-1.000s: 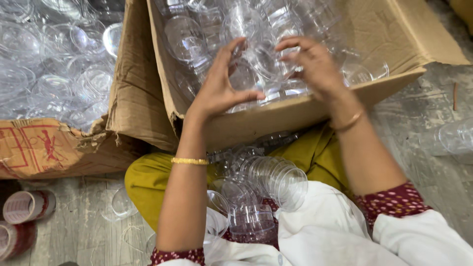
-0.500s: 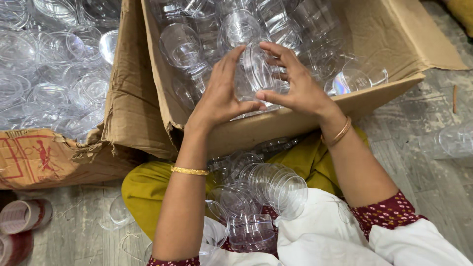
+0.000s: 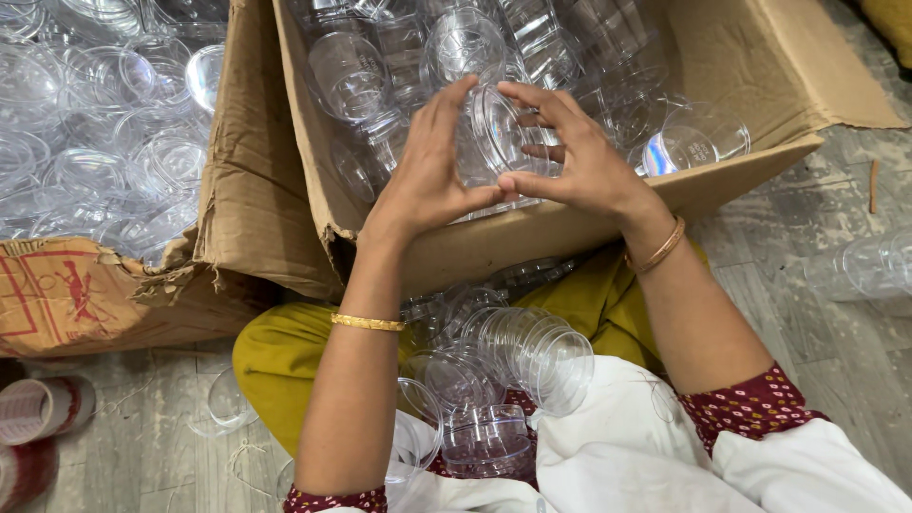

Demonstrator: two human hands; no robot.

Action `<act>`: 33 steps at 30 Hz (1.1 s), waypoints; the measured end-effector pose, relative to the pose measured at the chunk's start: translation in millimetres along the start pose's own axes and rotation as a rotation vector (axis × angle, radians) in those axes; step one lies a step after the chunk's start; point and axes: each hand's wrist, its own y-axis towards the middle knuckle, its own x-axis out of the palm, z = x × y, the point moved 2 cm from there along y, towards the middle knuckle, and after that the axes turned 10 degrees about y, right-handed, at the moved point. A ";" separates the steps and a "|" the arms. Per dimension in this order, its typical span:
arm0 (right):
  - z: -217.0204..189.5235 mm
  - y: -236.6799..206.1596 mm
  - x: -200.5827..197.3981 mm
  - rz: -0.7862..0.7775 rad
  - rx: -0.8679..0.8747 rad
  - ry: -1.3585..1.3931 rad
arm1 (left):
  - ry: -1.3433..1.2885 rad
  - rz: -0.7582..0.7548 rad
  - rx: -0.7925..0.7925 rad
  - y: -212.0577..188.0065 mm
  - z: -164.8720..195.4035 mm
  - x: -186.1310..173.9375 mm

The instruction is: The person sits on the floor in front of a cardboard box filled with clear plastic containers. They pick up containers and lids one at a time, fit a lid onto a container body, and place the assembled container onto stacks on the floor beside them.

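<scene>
Both hands hold one short stack of clear plastic cups (image 3: 494,142) over the near wall of a cardboard box (image 3: 722,180). My left hand (image 3: 427,171) grips its left side, fingers upright. My right hand (image 3: 579,157) grips its right side, the thumb tips nearly meeting below the stack. The box is full of loose clear cups (image 3: 351,71). More stacked clear cups (image 3: 532,347) lie in my lap on yellow cloth (image 3: 275,347) and white cloth (image 3: 608,446).
A second torn cardboard box (image 3: 57,294) at left holds several clear cups (image 3: 104,142). Tape rolls (image 3: 43,408) lie on the grey floor at lower left. A stray clear cup (image 3: 864,271) lies on the floor at right, another (image 3: 223,404) by my knee.
My hands have drawn together and pulled back from deep in the box toward its near wall, closing around one stack of cups.
</scene>
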 end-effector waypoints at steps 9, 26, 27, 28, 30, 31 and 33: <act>-2.6 -0.9 2.5 0.043 0.019 -0.038 | -0.028 -0.022 -0.002 -1.5 2.4 -5.1; -6.5 -0.7 6.5 0.002 0.014 -0.035 | -0.028 -0.018 0.008 -5.8 -1.8 -2.4; -7.2 -0.9 6.1 -0.001 0.014 -0.025 | -0.022 -0.016 0.012 -5.8 -1.2 -2.2; -7.8 -1.2 5.6 -0.005 0.020 -0.028 | -0.016 -0.014 0.017 -5.7 -0.4 -2.3; -8.9 -1.4 4.7 -0.020 0.031 -0.034 | -0.008 -0.020 0.011 -5.2 1.4 -1.7; -9.2 -1.5 4.3 -0.023 0.037 -0.017 | -0.002 -0.029 0.001 -5.0 2.1 -1.4; -9.6 -1.5 3.8 -0.028 0.050 0.019 | -0.002 -0.041 -0.014 -4.8 3.1 -1.6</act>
